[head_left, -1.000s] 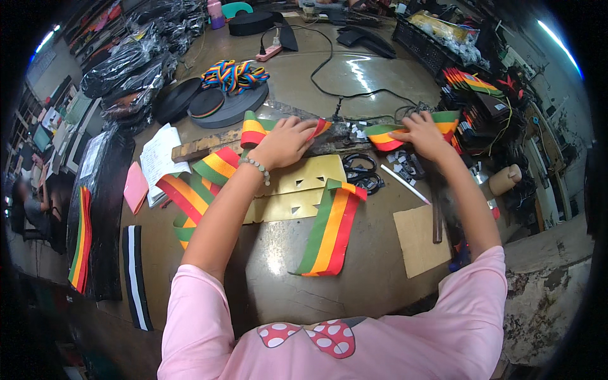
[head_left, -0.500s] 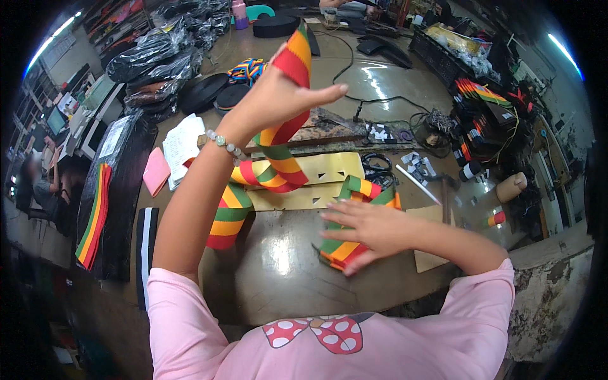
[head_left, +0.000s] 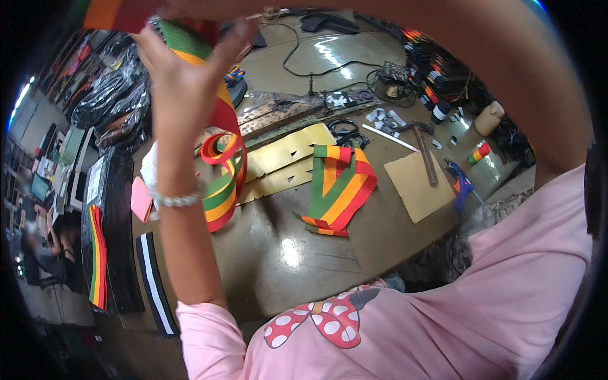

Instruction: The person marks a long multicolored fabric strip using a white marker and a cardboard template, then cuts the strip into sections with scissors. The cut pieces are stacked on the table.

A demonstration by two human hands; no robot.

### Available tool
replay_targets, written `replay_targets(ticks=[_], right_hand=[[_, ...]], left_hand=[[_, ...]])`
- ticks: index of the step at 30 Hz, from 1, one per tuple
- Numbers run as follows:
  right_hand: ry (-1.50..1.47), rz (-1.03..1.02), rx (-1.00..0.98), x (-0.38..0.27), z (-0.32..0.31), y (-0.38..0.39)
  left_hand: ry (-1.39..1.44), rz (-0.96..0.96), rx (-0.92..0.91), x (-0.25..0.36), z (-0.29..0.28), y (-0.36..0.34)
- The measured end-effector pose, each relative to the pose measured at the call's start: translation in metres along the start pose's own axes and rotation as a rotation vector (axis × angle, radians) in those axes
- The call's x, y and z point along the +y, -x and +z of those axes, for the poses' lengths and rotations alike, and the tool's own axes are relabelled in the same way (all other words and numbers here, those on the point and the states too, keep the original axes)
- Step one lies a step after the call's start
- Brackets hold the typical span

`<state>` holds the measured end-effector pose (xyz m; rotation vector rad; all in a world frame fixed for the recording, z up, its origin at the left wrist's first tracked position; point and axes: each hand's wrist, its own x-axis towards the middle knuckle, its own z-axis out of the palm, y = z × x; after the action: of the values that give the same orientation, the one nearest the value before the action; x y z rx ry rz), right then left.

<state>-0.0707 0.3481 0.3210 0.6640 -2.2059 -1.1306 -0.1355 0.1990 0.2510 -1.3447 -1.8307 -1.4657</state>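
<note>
My left hand (head_left: 183, 82) is raised at the upper left, its thumb apart from the fingers. A long green, yellow and red striped webbing strap (head_left: 221, 202) runs up in curls and passes through this hand. My right forearm (head_left: 380, 16) crosses the top of the view towards the left; its hand is at the upper edge, mostly cut off, near a blurred stretch of the strap. A folded length of the same striped webbing (head_left: 342, 190) lies on the table in front of me.
Yellow card templates (head_left: 285, 155) lie behind the folded webbing. To the right are a hammer (head_left: 427, 155) on a tan board (head_left: 405, 196), a blue glue gun (head_left: 462, 187), a white pen (head_left: 389, 137) and black scissors (head_left: 345, 131). More striped strips (head_left: 98, 259) and a black-and-white strip (head_left: 155, 282) lie left.
My right hand has left the folded webbing and swung up to the upper left. My left hand has shifted left and up in the view with the strap. The view has turned.
</note>
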Motion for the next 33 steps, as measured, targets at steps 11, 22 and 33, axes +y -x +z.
replay_targets(ticks=[11,22,33], right_hand=[[0.184,-0.174,0.116,0.058,-0.049,0.045],[-0.124,-0.146,-0.263,0.019,-0.046,0.079],[-0.422,-0.131,-0.594,0.02,-0.072,0.09]], left_hand=[[0.988,-0.448,-0.323,-0.131,-0.106,0.089],[-0.046,-0.378,-0.483,-0.139,-0.086,0.053],[-0.133,0.118,0.187,-0.035,0.123,0.116]])
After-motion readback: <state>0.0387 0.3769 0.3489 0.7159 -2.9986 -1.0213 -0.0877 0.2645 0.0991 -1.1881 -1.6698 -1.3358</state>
